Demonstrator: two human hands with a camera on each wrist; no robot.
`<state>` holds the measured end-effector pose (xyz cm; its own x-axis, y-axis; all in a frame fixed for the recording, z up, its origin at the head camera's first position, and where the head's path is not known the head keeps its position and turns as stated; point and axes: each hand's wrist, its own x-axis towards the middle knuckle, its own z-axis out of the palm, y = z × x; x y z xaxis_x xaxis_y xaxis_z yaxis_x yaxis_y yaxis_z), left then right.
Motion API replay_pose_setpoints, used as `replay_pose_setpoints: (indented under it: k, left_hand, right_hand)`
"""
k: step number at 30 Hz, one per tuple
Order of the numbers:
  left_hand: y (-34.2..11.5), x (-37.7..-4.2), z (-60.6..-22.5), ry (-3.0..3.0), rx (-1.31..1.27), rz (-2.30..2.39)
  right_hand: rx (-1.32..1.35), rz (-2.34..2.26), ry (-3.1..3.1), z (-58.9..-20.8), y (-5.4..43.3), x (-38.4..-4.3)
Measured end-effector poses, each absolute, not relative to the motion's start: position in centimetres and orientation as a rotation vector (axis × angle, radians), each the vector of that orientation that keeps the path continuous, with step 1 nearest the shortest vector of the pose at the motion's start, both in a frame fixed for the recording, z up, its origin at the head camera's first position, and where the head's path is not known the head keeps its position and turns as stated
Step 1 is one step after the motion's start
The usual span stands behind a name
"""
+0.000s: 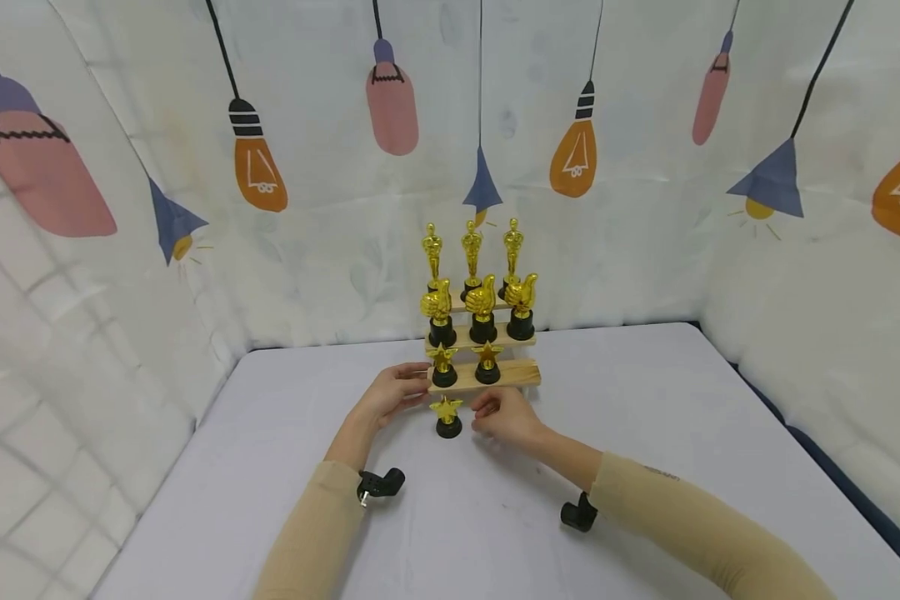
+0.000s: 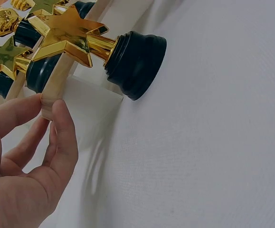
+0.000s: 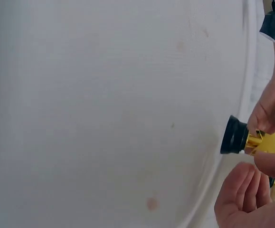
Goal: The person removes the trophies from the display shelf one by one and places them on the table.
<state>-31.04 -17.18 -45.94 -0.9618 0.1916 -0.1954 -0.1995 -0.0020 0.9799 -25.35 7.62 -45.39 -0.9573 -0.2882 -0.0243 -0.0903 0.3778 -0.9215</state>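
Observation:
A tiered wooden stand (image 1: 521, 372) holds gold trophies on black bases. At its lowest step, my left hand (image 1: 392, 396) pinches the left end between thumb and finger; the left wrist view shows this wooden end (image 2: 56, 88) close up. One star trophy (image 1: 447, 415) stands upright on the table in front of the stand. To its right is my right hand (image 1: 506, 415), fingers loosely bent and holding nothing, a small gap from the trophy. Two star trophies (image 1: 487, 364) are on the lowest step, towards its left and middle.
Thumbs-up trophies (image 1: 482, 310) line the middle step, and figure trophies (image 1: 472, 250) the top one. The white-covered table (image 1: 645, 400) extends on both sides. Behind it hangs a lamp-patterned curtain (image 1: 330, 275). Each wrist carries a small black camera (image 1: 381, 483).

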Motion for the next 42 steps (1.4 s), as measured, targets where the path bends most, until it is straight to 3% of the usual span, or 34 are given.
replay_pose_setpoints:
  k: [9, 42]
  left_hand:
    - [-17.3, -31.2, -46.1, 2.0, -0.017, 2.051]
    - [-17.5, -31.4, -46.3, 1.978, -0.002, 2.057]
  right_hand:
    - [-0.295, -1.667, 2.5, -43.9, 9.1, -25.2]
    - [-0.148, -1.673, 2.486, -41.7, 10.4, -30.6]
